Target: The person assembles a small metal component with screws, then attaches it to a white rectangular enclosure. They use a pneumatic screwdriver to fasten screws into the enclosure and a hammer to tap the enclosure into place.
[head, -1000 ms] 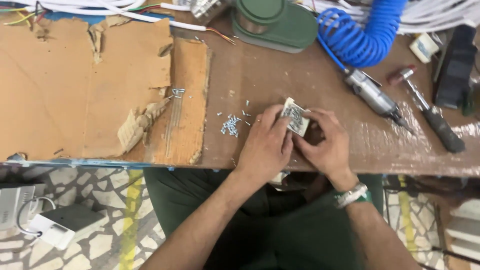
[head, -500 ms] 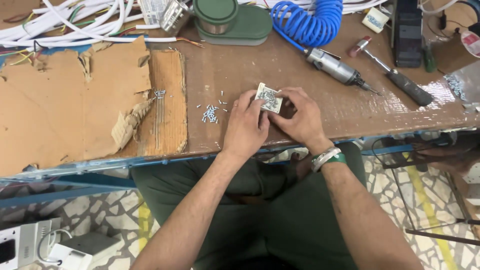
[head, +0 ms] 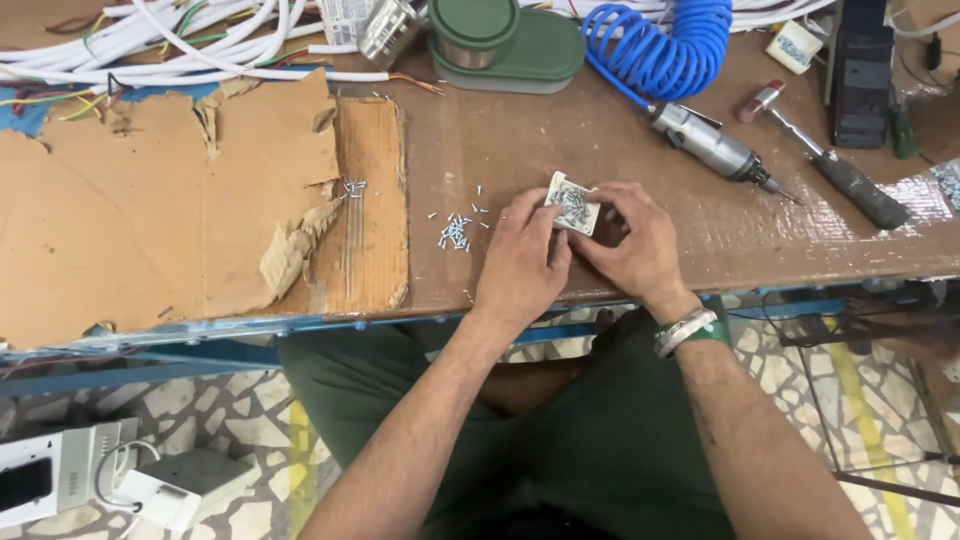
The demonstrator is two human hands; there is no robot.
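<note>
Both of my hands hold a small square white part (head: 572,207) with metal contacts on its face, just above the brown workbench (head: 560,130). My left hand (head: 522,262) grips its left edge with thumb and fingers. My right hand (head: 635,240) pinches its right side; a green and silver band sits on that wrist. A scatter of small silver screws (head: 455,230) lies on the bench just left of my left hand.
Torn cardboard (head: 180,210) covers the bench's left part. Behind lie white cables (head: 180,40), a green round-topped tool (head: 505,40), a coiled blue air hose (head: 665,50) with a pneumatic screwdriver (head: 715,150), a small hammer (head: 825,160) and a black box (head: 858,70).
The view has shifted, so the bench and hands sit a little higher and further left in the picture. My hands keep their hold on the white part, fingers slightly adjusted.
</note>
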